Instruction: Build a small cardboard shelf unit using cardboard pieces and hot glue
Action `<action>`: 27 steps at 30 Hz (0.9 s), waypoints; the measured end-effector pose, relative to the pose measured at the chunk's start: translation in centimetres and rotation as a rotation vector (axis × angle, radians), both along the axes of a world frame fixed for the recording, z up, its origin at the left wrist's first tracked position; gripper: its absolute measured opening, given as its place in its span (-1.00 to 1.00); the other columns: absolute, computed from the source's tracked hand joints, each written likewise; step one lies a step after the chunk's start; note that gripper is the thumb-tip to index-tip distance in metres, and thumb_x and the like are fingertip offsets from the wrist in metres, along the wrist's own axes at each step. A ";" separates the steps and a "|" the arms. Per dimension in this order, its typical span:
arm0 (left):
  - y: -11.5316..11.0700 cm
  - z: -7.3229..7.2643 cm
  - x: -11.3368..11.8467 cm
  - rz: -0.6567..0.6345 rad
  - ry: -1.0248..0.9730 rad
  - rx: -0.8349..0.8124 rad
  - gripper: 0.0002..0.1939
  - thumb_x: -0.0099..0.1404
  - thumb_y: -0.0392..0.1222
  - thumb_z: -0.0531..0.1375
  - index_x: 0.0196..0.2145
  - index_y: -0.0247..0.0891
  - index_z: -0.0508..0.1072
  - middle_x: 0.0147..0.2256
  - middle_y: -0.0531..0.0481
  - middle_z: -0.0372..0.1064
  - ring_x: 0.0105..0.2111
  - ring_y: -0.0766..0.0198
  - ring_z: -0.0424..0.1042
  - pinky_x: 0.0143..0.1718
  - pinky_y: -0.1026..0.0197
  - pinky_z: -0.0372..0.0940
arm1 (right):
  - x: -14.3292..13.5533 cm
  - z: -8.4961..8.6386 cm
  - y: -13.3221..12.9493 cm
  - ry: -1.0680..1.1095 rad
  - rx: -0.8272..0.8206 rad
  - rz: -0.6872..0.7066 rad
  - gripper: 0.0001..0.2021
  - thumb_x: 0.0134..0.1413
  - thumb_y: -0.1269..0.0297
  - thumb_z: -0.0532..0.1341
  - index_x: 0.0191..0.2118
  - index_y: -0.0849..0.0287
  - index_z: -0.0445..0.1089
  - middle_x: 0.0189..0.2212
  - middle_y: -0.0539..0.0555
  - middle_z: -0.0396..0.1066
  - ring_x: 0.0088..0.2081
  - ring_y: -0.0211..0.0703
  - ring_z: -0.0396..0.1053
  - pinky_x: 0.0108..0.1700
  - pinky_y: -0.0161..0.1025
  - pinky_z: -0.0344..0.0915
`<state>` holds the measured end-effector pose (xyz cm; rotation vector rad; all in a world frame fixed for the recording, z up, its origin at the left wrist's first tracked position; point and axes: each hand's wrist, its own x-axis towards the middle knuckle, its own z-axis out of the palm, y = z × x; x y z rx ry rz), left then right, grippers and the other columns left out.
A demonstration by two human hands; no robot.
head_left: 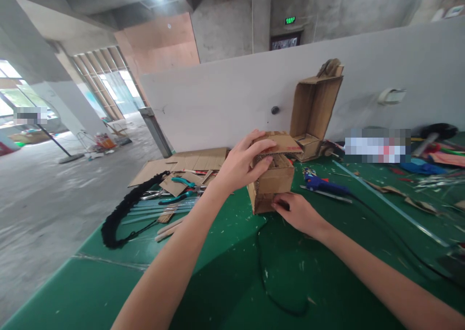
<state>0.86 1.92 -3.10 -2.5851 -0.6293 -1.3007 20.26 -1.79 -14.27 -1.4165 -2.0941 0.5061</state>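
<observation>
A small brown cardboard box (275,180) stands upright on the green table, with a loose-looking cardboard flap (285,143) raised over its top. From the left, my left hand (247,158) grips the upper part, fingers over the flap and thumb below it. My right hand (300,214) is closed at the lower right front corner, its fingertips curled against the box beside a low opening. Whether those fingers also pinch something small is hidden. A thin black cord (259,257) lies on the table in front of the box.
A taller open cardboard structure (316,104) stands behind, against the white partition (225,92). To the right lies a blue glue gun (325,185) with its cable. Teal-handled pliers (181,196), clear sticks, cardboard scraps and a fuzzy black strip (119,213) lie left.
</observation>
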 end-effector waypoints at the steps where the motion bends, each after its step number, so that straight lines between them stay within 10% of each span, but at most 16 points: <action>1: 0.0 0.0 0.0 -0.001 0.001 -0.001 -0.72 0.37 -0.19 0.06 0.02 -0.18 0.31 0.15 -0.23 0.21 0.22 0.07 0.18 0.16 -0.05 0.23 | 0.0 0.0 0.0 0.000 0.001 0.000 -0.83 0.13 0.27 0.08 -0.37 0.12 0.39 -0.32 0.09 0.46 -0.29 -0.07 0.39 -0.21 -0.17 0.24; 27: 0.5 -0.2 -0.5 -0.071 -0.085 -0.049 -0.73 0.36 -0.22 0.07 0.01 -0.18 0.32 0.12 -0.22 0.24 0.21 0.09 0.19 0.19 -0.09 0.19 | 2.2 -0.9 1.1 0.327 -0.110 0.085 -0.59 -0.05 0.31 0.28 -0.03 0.16 0.25 -0.16 0.14 0.50 -0.19 -0.01 0.50 -0.13 -0.07 0.43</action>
